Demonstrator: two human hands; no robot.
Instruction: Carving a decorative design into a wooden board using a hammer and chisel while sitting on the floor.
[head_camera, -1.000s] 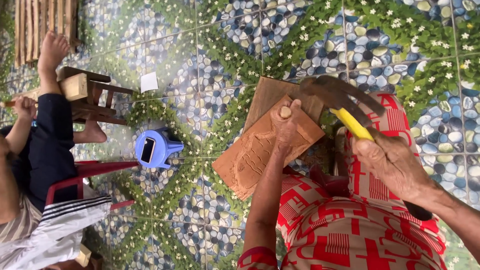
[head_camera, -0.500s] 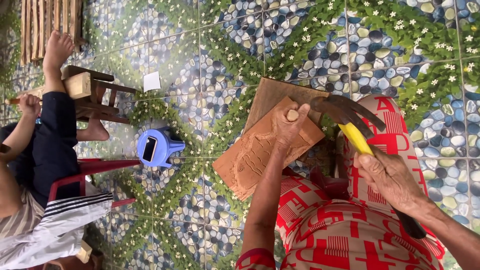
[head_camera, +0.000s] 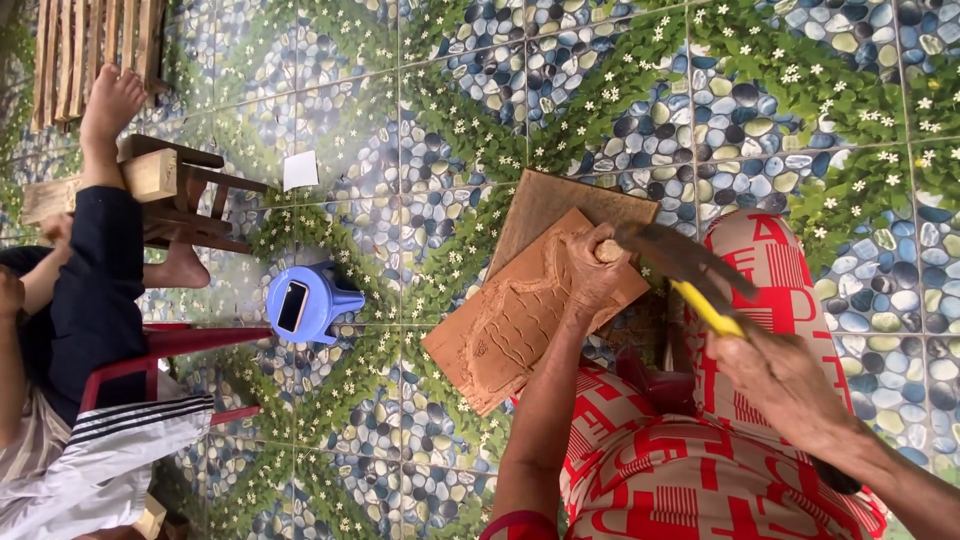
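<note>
Carved wooden panel (head_camera: 520, 320) lies on the tiled floor (head_camera: 480, 120), against the person's knee. Left hand (head_camera: 592, 272) grips a chisel (head_camera: 607, 250) set on the panel. Right hand (head_camera: 785, 385) clenches a yellow-handled hammer (head_camera: 690, 275) just beside it. Blue container (head_camera: 305, 302) stands apart.

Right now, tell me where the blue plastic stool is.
In the head view the blue plastic stool stands left of centre on the tiled floor, between the red chair and the carved wooden board.

Carved board (head_camera: 520, 320) lies on floor (head_camera: 450, 120), watering can (head_camera: 305, 303) to its left.
</note>
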